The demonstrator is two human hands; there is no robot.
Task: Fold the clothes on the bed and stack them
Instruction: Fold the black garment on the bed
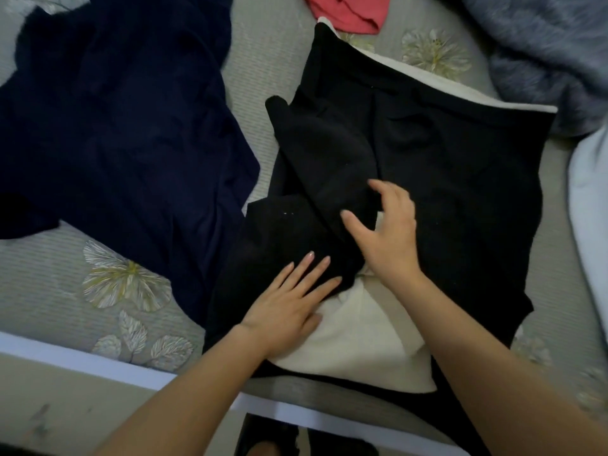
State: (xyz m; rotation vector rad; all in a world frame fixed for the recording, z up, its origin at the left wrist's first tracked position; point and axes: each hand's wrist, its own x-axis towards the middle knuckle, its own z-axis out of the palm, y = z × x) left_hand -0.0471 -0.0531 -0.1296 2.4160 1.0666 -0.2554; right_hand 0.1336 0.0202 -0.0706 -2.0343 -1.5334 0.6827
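Observation:
A black garment (444, 179) lies spread in the middle of the bed, one sleeve (322, 159) folded across it. Beneath it lies a white piece of clothing (358, 340), which shows at the front and along the far edge. My left hand (289, 301) rests flat on the black cloth at its near left, fingers straight. My right hand (388, 228) hovers with spread, slightly bent fingers at the lower end of the folded sleeve and holds nothing. A navy garment (115, 126) lies crumpled to the left.
A coral-red garment (342, 11) lies at the far edge. A grey furry blanket (543, 51) fills the back right and a pale pillow (592, 205) the right. The floral sheet (131, 284) ends at the bed's white front edge (82, 360).

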